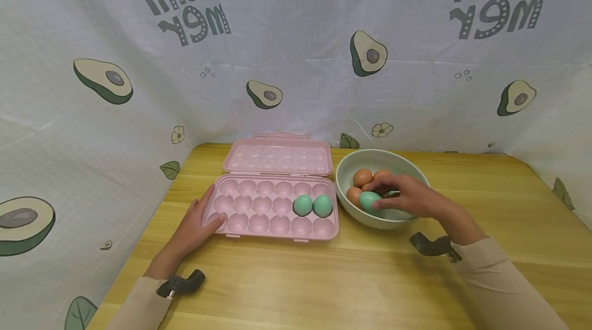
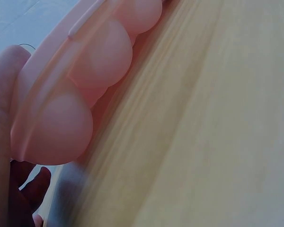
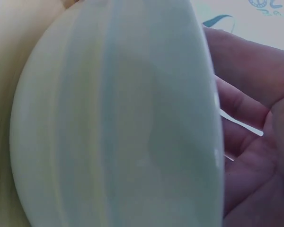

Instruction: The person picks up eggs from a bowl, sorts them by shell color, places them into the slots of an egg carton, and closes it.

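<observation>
A pink egg carton lies with its lid folded back on the table. Two green eggs, one beside the other, sit in its middle row near the right end. My left hand holds the carton's left end, thumb over the front corner; the left wrist view shows the thumb along the pink rim. Inside a pale green bowl, my right hand pinches a green egg between thumb and fingers. In the right wrist view the bowl's wall hides the fingertips and the egg.
Several brown eggs lie in the bowl, with another green egg partly hidden under the right hand. The bowl stands right beside the carton. The carton's lid reaches toward a patterned cloth hanging behind the wooden table.
</observation>
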A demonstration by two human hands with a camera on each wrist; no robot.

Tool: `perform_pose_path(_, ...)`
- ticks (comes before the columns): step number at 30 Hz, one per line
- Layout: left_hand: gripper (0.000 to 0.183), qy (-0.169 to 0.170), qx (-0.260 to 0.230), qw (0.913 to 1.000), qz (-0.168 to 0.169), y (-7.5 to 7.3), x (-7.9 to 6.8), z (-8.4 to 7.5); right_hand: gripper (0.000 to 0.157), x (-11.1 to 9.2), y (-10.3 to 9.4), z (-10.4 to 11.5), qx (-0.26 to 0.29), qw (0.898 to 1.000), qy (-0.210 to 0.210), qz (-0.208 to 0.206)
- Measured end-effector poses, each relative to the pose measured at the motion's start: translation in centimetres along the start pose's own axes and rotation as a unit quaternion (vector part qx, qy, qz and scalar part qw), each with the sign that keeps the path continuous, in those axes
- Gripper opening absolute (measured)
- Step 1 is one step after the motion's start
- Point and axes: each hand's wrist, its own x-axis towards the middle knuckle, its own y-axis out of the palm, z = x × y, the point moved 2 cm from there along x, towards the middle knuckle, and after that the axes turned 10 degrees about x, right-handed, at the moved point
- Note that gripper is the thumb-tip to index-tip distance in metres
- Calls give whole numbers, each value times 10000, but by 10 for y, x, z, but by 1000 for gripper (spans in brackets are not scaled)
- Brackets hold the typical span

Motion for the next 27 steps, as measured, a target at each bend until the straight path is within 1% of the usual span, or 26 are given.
perform_pose_path(2,85,16,-6,10000,-17,0,0,0,30,2,1,2,-29,9999,-90,-53)
perform_pose_path(7,85,73,-32,10000,-44,0,0,0,33,4,2,7,-152,9996,-162,-193)
perform_pose_path(16,85,34,18,10000,-35,0,0,0,32,9,6,13,-111,9983,-458,-335)
perform_pose_path(20,85,21,16,10000,-23,0,0,0,35,11,7,15,-11,9980,-559,-308)
perform_pose_path(27,85,19,22,10000,-25,0,0,2,38,16,12,20,235,9978,-546,-292)
